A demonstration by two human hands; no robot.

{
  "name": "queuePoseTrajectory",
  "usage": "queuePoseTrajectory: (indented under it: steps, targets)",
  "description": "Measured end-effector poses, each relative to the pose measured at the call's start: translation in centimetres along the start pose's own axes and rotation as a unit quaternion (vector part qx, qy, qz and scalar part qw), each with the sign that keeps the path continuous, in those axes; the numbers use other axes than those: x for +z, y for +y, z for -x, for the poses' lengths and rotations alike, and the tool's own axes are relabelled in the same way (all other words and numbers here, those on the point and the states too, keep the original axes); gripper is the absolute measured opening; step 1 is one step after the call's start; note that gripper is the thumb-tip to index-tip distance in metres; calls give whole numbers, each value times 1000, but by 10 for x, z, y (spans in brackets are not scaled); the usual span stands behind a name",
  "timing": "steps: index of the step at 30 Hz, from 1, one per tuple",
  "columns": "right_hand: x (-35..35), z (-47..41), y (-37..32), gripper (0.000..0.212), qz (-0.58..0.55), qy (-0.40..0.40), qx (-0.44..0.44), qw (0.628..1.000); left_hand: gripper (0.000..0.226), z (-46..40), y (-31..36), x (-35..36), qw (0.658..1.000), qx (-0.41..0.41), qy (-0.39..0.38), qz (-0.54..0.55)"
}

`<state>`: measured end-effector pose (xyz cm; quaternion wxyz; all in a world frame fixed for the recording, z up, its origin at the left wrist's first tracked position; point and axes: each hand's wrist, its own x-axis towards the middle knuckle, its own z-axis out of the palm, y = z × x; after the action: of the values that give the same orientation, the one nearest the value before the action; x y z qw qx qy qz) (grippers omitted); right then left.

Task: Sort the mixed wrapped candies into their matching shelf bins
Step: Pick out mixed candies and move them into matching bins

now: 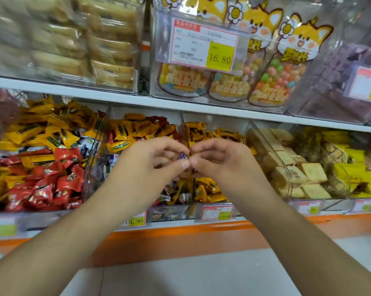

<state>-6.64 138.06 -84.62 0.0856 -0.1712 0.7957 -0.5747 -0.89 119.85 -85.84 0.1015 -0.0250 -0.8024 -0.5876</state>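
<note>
Purple foil catches the eye right at the centre: a small purple-wrapped candy [182,155] sits pinched between the two hands, held up in front of the lower shelf bins. The left hand [150,163] has its fingers curled in with the thumb tip pressed against the wrapper, and the right hand [220,160] meets it from the other side, fingers bent and closing on the same piece. Both hands touch at the thumbs, just above the clear divider [187,133] between two bins.

Behind them, the middle bin [137,129] holds a jumble of yellow wrappers with some red and white pieces mixed in. To its left, the left bin [41,159] is piled with yellow candies at the back and red ones at the front. To the right of the divider, another bin [214,133] shows mostly yellow wrappers. Further right, pale square biscuits [308,171] fill a clear bin.

Up on the higher shelf, pouches with a cartoon fox [287,60] show coloured sweets inside, and a price tag [203,47] reads 16.80. An orange strip [180,236] runs along the shelf base.
</note>
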Motion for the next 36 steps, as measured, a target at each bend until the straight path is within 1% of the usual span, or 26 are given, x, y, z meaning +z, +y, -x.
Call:
queuePoseTrajectory:
  steps: [1, 2, 3, 4, 5, 7, 9, 11, 13, 15, 17, 20, 25, 28, 30, 32, 34, 36]
  targets:
    - [1, -2, -2, 14, -10, -3, 10, 1000, 14, -1, -1, -5, 1000, -6, 22, -5]
    - [-1, -5, -2, 12, -16, 0, 14, 1000, 13, -2, -3, -11, 998, -13, 51, -34]
    - [-6, -8, -2, 10, -13, 8, 12, 1000, 14, -4, -7, -16, 993, -18, 81, -89]
    - [-14, -12, 2, 11, 15, 25, 3, 1000, 14, -6, -10, -22, 982, -20, 100, -157]
    - [-25, -16, 8, 13, 74, 50, -11, 996, 16, -7, -11, -27, 970, -24, 104, -219]
    - [-50, -23, 27, 25, 234, 99, -32, 967, 28, -8, -15, -30, 952, -37, 76, -294]
    - [-69, -25, 47, 34, 352, 117, -10, 928, 39, -8, -15, -26, 946, -13, 37, -323]
    - [-82, -28, 62, 30, 435, 105, 27, 894, 45, -7, -14, -16, 945, 34, -9, -324]
    - [-86, -31, 72, 21, 492, 59, 74, 866, 51, -6, -15, -3, 941, 66, -63, -327]
    - [-84, -33, 78, 26, 514, 21, 105, 851, 56, -4, -18, 8, 937, 67, -114, -323]
    - [-83, -36, 84, 34, 518, 20, 113, 847, 58, -2, -22, 16, 937, 58, -141, -314]
    - [-89, -40, 93, 28, 501, 43, 91, 860, 58, -1, -27, 20, 939, 56, -144, -308]
    - [-98, -40, 99, 26, 479, 73, 74, 872, 56, -1, -26, 19, 939, 63, -138, -308]
    - [-100, -37, 91, 21, 438, 103, 52, 892, 53, -2, -25, 19, 944, 69, -119, -299]
    - [-93, -33, 75, 15, 373, 130, 42, 918, 48, -3, -25, 19, 949, 75, -95, -289]
    - [-78, -27, 54, 13, 257, 131, 47, 956, 44, -3, -23, 18, 955, 71, -66, -280]
    - [-57, -19, 34, 15, 136, 93, 50, 985, 46, -3, -18, 18, 966, 56, -46, -247]
    - [-36, -12, 17, 17, 30, 37, 40, 998, 52, -1, -13, 17, 978, 42, -43, -197]
